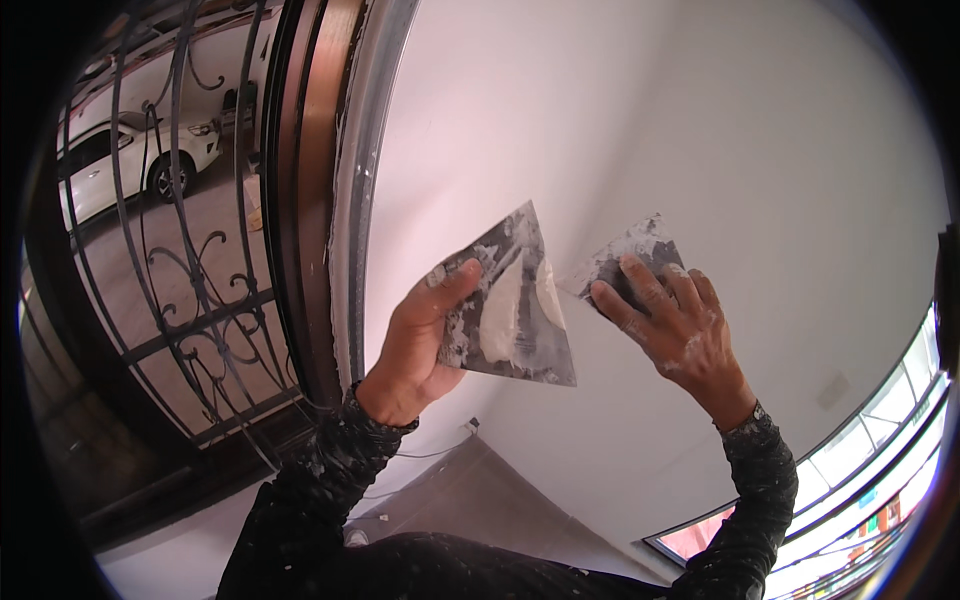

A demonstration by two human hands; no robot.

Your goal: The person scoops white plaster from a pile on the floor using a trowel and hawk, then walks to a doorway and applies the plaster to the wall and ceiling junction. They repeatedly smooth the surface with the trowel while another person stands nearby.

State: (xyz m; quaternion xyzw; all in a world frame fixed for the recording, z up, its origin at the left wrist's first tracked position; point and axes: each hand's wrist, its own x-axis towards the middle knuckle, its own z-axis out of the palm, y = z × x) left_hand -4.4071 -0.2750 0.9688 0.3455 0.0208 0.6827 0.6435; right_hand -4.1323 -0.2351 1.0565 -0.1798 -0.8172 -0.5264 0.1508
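A wide putty knife (465,325) with a dark, smeared blade is in my left hand (415,330), its thumb pressed on the blade's face. Pale putty (503,310) lies in a thick streak along that blade. My right hand (685,325) grips a second putty knife (640,245), fingers spread over its whitened blade. That blade is at the white wall (620,120), near the inside corner; whether its edge touches cannot be told. The two blades are a short way apart. Both handles are hidden by my hands. White dust marks my fingers and dark sleeves.
On the left, a window with a brown frame (318,120) and a curled iron grille (190,300) borders the wall; a white car (125,160) stands outside. A thin cable (425,455) runs low by the corner, above the grey floor (455,495). Another window (870,430) is at the lower right.
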